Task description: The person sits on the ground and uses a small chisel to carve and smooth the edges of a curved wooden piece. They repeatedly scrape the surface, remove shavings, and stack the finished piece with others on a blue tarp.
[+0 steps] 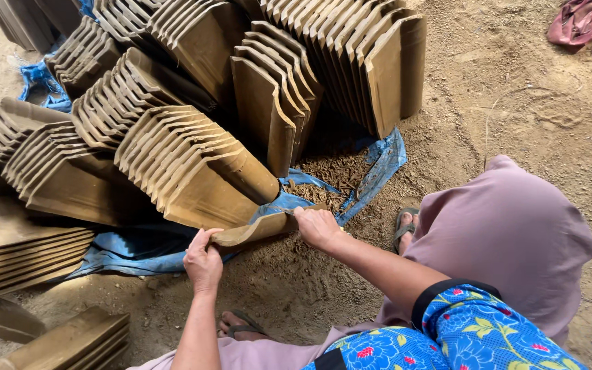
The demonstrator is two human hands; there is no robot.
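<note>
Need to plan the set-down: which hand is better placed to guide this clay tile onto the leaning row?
Probably the left hand: it grips the tile end beside the leaning row. The right hand holds the far end over the blue sheet.

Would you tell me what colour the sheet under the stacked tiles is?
Blue; the sheet shows best in the head view.
</note>
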